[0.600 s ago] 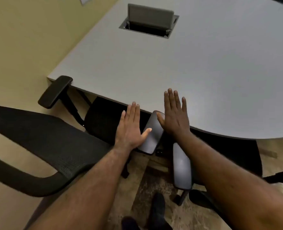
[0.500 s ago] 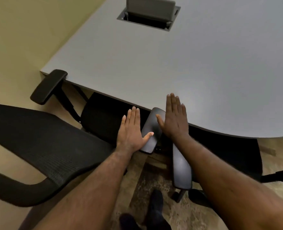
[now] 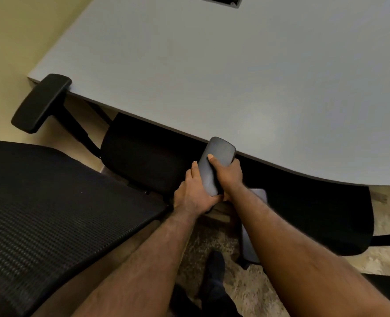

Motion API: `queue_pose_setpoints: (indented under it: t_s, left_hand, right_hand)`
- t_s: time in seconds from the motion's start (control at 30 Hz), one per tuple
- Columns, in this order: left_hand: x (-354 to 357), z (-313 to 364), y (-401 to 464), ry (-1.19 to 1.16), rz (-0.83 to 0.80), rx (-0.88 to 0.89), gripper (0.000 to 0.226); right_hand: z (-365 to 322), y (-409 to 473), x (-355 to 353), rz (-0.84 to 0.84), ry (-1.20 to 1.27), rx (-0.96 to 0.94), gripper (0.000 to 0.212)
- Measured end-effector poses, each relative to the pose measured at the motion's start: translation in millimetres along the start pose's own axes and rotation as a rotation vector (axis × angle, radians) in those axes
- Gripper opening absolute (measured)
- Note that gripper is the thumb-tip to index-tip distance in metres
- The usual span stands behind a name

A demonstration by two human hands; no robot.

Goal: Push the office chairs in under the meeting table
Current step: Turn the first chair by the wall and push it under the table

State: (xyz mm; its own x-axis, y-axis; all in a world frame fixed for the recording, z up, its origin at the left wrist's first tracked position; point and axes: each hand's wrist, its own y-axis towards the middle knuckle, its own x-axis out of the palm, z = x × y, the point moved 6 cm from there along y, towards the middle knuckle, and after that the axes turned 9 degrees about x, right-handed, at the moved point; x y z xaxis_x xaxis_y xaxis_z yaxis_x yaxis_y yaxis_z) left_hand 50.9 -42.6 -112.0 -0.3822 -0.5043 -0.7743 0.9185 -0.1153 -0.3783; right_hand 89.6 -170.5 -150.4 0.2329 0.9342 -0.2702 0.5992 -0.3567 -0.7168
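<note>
At the table's [image 3: 235, 76] near edge, the left chair's [image 3: 141, 161] seat sits partly tucked under the top, its far armrest [image 3: 40, 102] poking out past the table's corner by the wall, its mesh back [image 3: 52, 213] angled out into the room. The near armrest [image 3: 214, 165] meets the table edge with its tip, no gap showing there. A second chair [image 3: 326, 213] sits to the right, its seat mostly under the curved edge, its armrest [image 3: 251, 239] largely hidden by the right forearm. A strip of patterned floor [image 3: 212, 239] lies open between the chairs. Both arms reach forward: the left hand [image 3: 193, 193] wraps its fingers round the near armrest's left side, and the right hand [image 3: 228, 176] grips the right side, thumb on top. A moment ago both hands hovered flat with fingers straight above this armrest; now they are lower and clamped on it.
</note>
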Motion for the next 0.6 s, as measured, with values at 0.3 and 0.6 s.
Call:
queue_pose_setpoints:
  t_s: [0.3, 0.6]
  left_hand:
    - [10, -3, -4, -0.002, 0.067, -0.036, 0.115]
    - [14, -7, -10, 0.01, 0.082, -0.023, 0.119]
  right_hand:
    - [10, 4, 7, -0.113, 0.172, -0.039, 0.069]
    - [19, 7, 11, -0.232, 0.298, 0.013, 0.064]
